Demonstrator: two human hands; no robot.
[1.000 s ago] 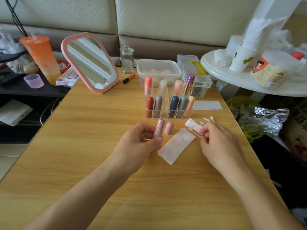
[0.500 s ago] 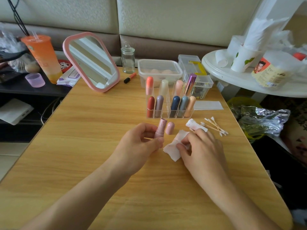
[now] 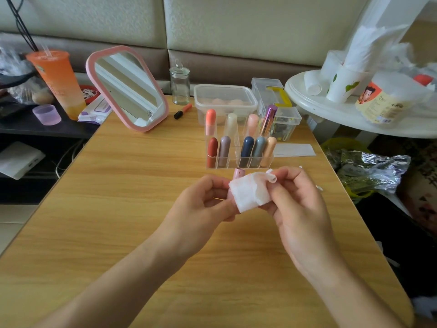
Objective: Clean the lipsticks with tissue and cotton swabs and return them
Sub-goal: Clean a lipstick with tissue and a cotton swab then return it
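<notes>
Tissue is off the desk now: my right hand pinches it against the upright lipstick my left hand grips.

The left hand and the right hand are above a light wooden table with a fine grain. Far beyond both hands a padded wall rises in 2 beige panels over a brown band. Well to the left of the left hand stands a low dark shelf, with pale floor tiles below it. Beyond and to the right of the right hand stands a white round table. The light is soft and even.
</notes>
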